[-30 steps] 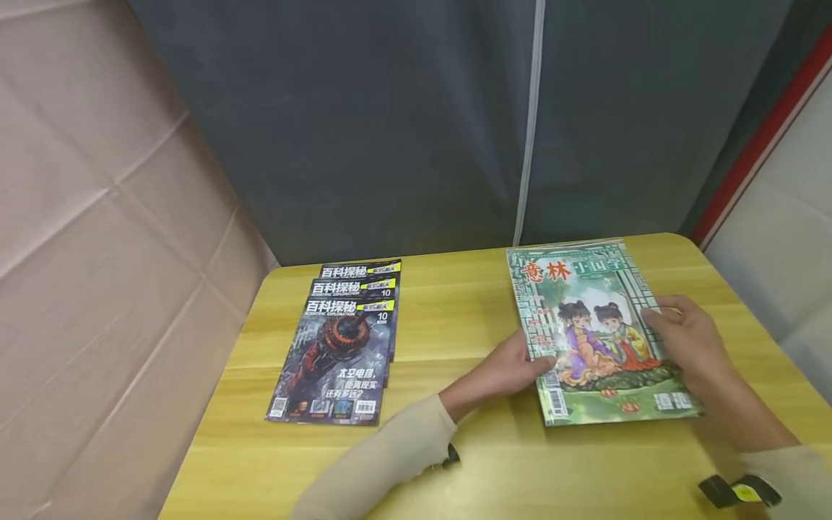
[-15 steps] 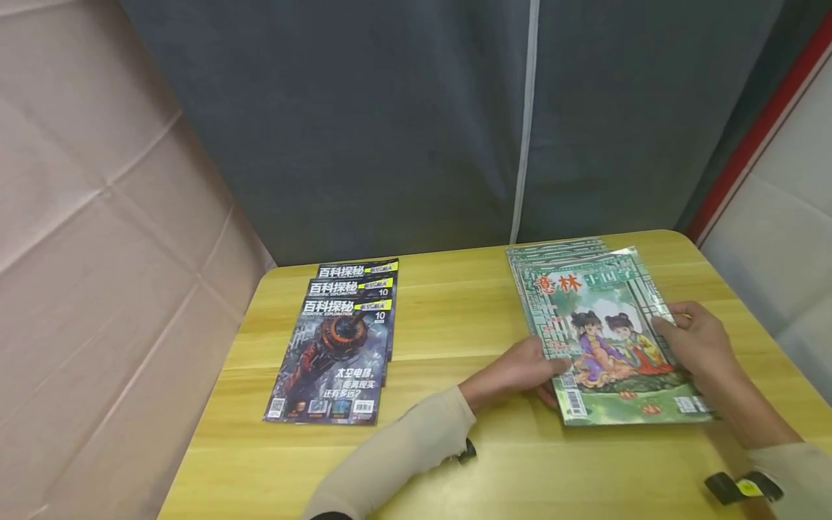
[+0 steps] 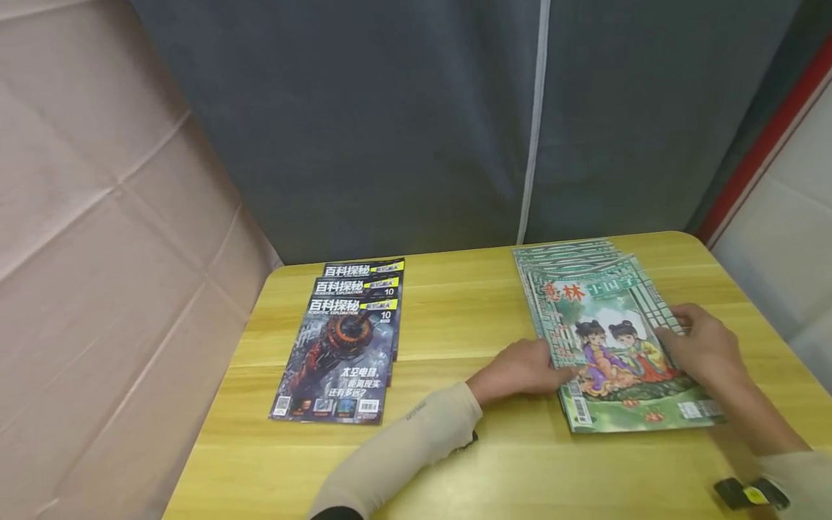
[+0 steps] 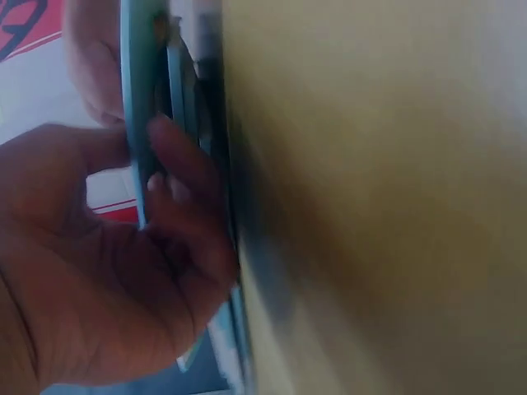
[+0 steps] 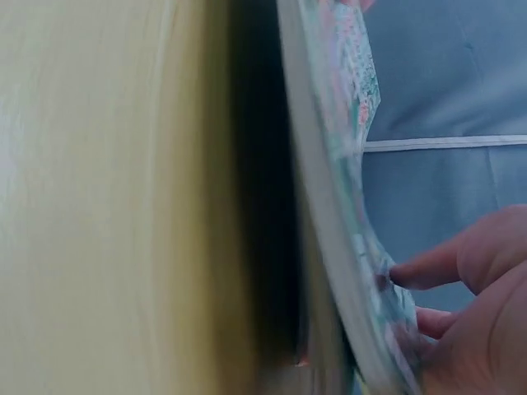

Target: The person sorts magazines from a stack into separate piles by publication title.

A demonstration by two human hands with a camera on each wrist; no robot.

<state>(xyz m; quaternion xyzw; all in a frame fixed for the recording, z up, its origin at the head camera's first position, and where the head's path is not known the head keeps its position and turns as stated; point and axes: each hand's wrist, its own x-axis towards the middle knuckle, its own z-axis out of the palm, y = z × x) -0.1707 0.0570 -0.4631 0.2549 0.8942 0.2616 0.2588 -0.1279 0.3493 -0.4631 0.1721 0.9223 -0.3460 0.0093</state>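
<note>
A green illustrated magazine (image 3: 627,339) with two cartoon children on its cover lies at the right of the table, over several similar magazines (image 3: 559,253) whose top edges show in a staggered row behind it. My left hand (image 3: 520,368) pinches its left edge, thumb on the cover. In the left wrist view the fingers of that hand (image 4: 90,271) curl in beneath the edge, among the magazines under it. On the opposite side, my right hand (image 3: 705,347) grips the right edge with its thumb on top. The right wrist view shows the magazine (image 5: 354,222) edge-on above the table.
Three dark science magazines (image 3: 338,361) lie overlapped in a staggered row on the left of the yellow wooden table (image 3: 455,310). A dark grey curtain (image 3: 390,130) hangs behind the back edge. Pale sheeting (image 3: 117,289) stands along the left side.
Both hands have drawn the top green magazine rightward and slightly nearer, off the ones beneath. The stack has gone from nearly aligned to fanned out. The dark magazines have stayed put.
</note>
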